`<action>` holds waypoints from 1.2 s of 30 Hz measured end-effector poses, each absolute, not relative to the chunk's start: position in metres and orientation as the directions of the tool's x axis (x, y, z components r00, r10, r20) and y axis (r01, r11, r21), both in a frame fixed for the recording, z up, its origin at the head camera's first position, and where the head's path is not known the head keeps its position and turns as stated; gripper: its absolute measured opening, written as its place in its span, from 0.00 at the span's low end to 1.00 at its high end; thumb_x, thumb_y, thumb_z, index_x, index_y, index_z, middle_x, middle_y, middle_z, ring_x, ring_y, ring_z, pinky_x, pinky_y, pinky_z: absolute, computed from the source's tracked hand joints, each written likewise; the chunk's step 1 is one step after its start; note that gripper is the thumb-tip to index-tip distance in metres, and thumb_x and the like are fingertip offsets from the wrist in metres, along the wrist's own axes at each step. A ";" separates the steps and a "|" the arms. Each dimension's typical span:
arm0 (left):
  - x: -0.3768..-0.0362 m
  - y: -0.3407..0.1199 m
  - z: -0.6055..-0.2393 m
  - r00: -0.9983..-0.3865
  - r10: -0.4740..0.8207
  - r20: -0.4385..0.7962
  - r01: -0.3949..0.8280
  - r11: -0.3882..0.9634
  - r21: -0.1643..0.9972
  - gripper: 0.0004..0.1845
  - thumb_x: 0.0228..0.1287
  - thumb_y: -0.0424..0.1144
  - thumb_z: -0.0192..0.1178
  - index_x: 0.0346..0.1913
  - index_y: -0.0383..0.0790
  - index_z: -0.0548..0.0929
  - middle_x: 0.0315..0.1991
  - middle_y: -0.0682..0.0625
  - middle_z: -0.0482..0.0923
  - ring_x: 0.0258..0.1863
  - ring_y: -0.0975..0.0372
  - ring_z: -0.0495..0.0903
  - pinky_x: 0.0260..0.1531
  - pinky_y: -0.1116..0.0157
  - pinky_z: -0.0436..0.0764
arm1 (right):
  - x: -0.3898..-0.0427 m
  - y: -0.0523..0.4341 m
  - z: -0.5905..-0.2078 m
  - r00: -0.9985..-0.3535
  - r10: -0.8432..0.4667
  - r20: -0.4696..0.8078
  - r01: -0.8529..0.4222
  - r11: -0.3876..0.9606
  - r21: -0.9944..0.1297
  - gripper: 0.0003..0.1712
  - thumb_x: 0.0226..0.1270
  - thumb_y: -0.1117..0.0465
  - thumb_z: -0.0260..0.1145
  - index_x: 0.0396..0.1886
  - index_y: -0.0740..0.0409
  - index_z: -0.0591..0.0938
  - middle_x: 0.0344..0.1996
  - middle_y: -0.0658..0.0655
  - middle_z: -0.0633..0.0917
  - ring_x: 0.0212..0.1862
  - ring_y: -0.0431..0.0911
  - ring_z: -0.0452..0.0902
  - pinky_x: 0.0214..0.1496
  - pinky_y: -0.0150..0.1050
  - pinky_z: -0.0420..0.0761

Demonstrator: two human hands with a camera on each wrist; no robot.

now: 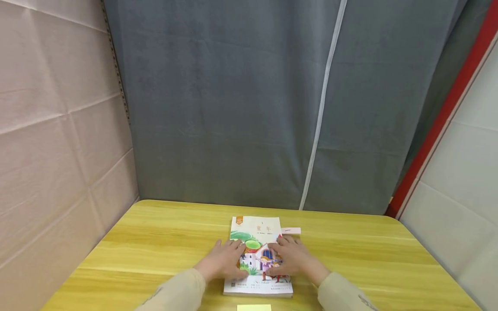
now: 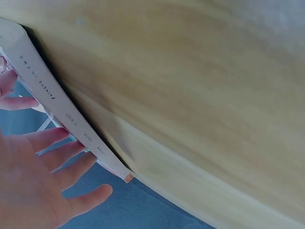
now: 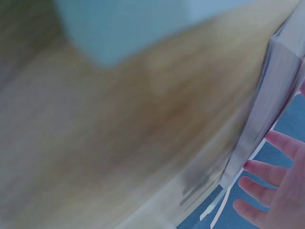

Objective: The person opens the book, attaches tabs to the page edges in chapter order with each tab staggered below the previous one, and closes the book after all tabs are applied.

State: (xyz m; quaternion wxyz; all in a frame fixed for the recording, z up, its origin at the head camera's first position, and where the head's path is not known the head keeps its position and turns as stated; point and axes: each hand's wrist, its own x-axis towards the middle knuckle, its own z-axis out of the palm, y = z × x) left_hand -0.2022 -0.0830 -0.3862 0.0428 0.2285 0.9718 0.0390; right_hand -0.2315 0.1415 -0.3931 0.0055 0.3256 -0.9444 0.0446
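A thick paperback book (image 1: 253, 259) with an illustrated cover lies closed on the table, its title end toward the back. My left hand (image 1: 225, 260) rests on the cover's left side, fingers extended. From the other side my right hand (image 1: 289, 258) touches the right part of the cover with its fingers spread. A pale paper slip (image 1: 292, 230) with a dark mark sticks out past the book's right edge. In the left wrist view the printed spine (image 2: 71, 112) runs beside the left fingers. The page edges (image 3: 259, 112) face the right wrist view.
A pale yellow paper pad (image 1: 254, 308) is cut off at the near edge of the head view. The wood-grain table (image 1: 155, 242) meets a grey curtain (image 1: 233, 108) behind and light cloth walls on both sides. A blurred light-blue object (image 3: 124, 28) tops the right wrist view.
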 end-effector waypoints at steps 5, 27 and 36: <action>-0.203 -0.081 -0.390 -0.894 0.444 -0.067 0.443 0.896 0.027 0.42 0.47 0.66 0.51 0.61 0.40 0.65 0.61 0.44 0.60 0.59 0.49 0.59 0.53 0.44 0.54 | -0.233 0.142 -0.397 -0.802 -0.597 0.010 -0.594 0.797 -0.109 0.45 0.45 0.30 0.57 0.57 0.54 0.71 0.56 0.65 0.68 0.57 0.61 0.59 0.53 0.59 0.57; -0.201 -0.096 -0.385 -0.860 0.507 0.058 0.509 0.849 0.142 0.41 0.55 0.64 0.47 0.64 0.38 0.60 0.64 0.41 0.54 0.61 0.49 0.54 0.53 0.43 0.52 | -0.232 0.151 -0.391 -0.770 -0.573 0.279 -0.630 0.751 -0.198 0.30 0.60 0.48 0.56 0.58 0.60 0.69 0.55 0.65 0.69 0.56 0.60 0.62 0.51 0.59 0.61; -0.192 -0.125 -0.357 -0.812 0.458 0.362 0.501 0.865 0.031 0.40 0.56 0.59 0.51 0.65 0.35 0.57 0.66 0.41 0.47 0.63 0.49 0.48 0.55 0.44 0.47 | -0.230 0.181 -0.357 -0.656 -0.424 0.624 -0.607 0.788 -0.103 0.30 0.55 0.55 0.63 0.58 0.59 0.69 0.58 0.64 0.66 0.58 0.60 0.58 0.51 0.59 0.61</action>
